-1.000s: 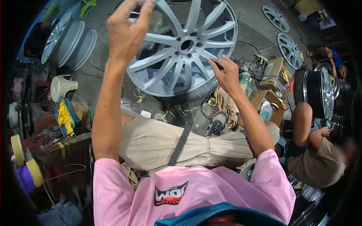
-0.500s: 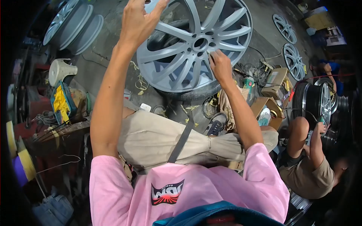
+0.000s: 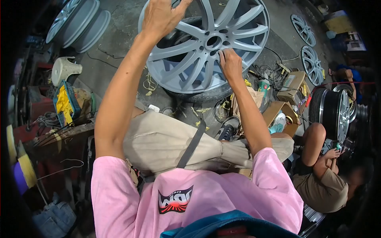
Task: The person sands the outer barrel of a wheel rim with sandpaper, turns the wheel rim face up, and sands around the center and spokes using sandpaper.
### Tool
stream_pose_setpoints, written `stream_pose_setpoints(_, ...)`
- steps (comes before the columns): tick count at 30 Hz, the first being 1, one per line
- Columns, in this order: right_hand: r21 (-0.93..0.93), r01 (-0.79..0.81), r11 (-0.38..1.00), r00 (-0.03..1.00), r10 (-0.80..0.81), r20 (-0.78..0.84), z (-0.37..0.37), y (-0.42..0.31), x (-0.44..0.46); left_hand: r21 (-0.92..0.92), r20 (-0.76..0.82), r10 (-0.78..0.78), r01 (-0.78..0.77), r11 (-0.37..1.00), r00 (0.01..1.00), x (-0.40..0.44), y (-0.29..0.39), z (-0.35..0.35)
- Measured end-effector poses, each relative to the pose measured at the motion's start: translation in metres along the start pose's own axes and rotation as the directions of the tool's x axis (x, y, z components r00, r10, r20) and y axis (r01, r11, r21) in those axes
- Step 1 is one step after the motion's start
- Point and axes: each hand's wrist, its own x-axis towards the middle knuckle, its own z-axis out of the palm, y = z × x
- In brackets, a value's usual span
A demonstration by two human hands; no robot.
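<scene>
A grey multi-spoke alloy wheel lies face up on a tyre in front of my knees. My left hand is over the wheel's upper left spokes, its thumb stretched out to the right. The top edge of the view cuts off its other fingers. Close to the hub hole, my right hand touches the wheel face by the bolt holes. Its fingers are pressed together, and whatever they pinch is too small to make out.
To the right stand an open cardboard box, a green power tool and tangled cables. A co-worker crouches by another wheel. On the left are a stool, a blue basket and stacked rims.
My left hand has moved right across the wheel. My right hand has shifted slightly up, staying beside the hub. The co-worker's hand has moved down from the other wheel.
</scene>
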Motion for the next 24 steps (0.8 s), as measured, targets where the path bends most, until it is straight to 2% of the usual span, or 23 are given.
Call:
stream_pose_setpoints(1,0.003,0.001,1.0,1.0,-0.001,0.001,0.0,0.0,0.001,0.004,0.0,-0.001,0.001,1.0,1.0,0.001,0.0,-0.001)
stream_pose_setpoints(3,0.174,0.015,0.985,0.993,0.006,-0.122,-0.004,-0.002,0.0,0.001,-0.021,0.022,-0.022,1.0,1.0,0.0,-0.004,-0.002)
stream_pose_setpoints(4,0.176,0.019,0.984,0.993,0.001,-0.115,-0.005,-0.004,0.003,0.006,-0.024,0.014,-0.014,1.0,1.0,0.002,-0.008,-0.002)
stream_pose_setpoints(6,0.132,-0.083,0.988,0.991,0.096,-0.089,-0.009,-0.007,-0.001,-0.048,-0.061,0.143,-0.145,0.988,0.988,0.004,-0.014,0.004)
stream_pose_setpoints(7,0.132,-0.087,0.988,0.991,0.099,-0.088,-0.007,-0.005,0.0,-0.049,-0.058,0.142,-0.145,0.988,0.988,0.007,-0.019,0.008)
stream_pose_setpoints(9,0.142,-0.03,0.989,0.991,0.048,-0.128,-0.001,-0.004,0.006,0.08,-0.004,0.081,-0.08,0.994,0.997,0.015,-0.034,0.01)
stream_pose_setpoints(10,0.131,-0.041,0.991,0.994,0.054,-0.097,-0.005,-0.007,0.006,0.168,0.01,0.061,-0.062,0.984,0.998,0.018,-0.042,0.011)
stream_pose_setpoints(13,0.113,-0.035,0.993,0.998,0.04,-0.045,-0.018,-0.01,0.002,0.234,0.021,0.011,-0.016,0.972,1.0,0.027,-0.062,0.013)
stream_pose_setpoints(17,0.159,-0.014,0.987,0.998,0.023,-0.056,-0.007,-0.005,0.016,0.135,0.029,-0.057,0.053,0.989,0.998,0.033,-0.068,0.018)
stream_pose_setpoints(19,0.049,0.027,0.998,0.998,-0.025,-0.052,0.008,-0.005,0.028,0.101,0.029,-0.043,0.039,0.994,0.999,0.034,-0.071,0.016)
stream_pose_setpoints(20,0.051,0.032,0.998,0.998,-0.029,-0.051,0.011,-0.003,0.029,0.104,0.026,-0.045,0.043,0.994,0.999,0.037,-0.074,0.014)
stream_pose_setpoints(22,0.144,0.027,0.989,0.99,-0.006,-0.141,0.007,-0.005,0.026,0.139,0.053,-0.081,0.073,0.988,0.995,0.037,-0.073,0.011)
stream_pose_setpoints(23,0.146,0.039,0.989,0.991,-0.02,-0.13,0.008,-0.007,0.026,0.144,0.044,-0.095,0.088,0.986,0.994,0.038,-0.073,0.009)
stream_pose_setpoints(24,0.217,-0.066,0.974,0.986,0.097,-0.134,0.005,-0.014,0.023,0.129,0.038,-0.13,0.124,0.984,0.991,0.038,-0.072,0.009)
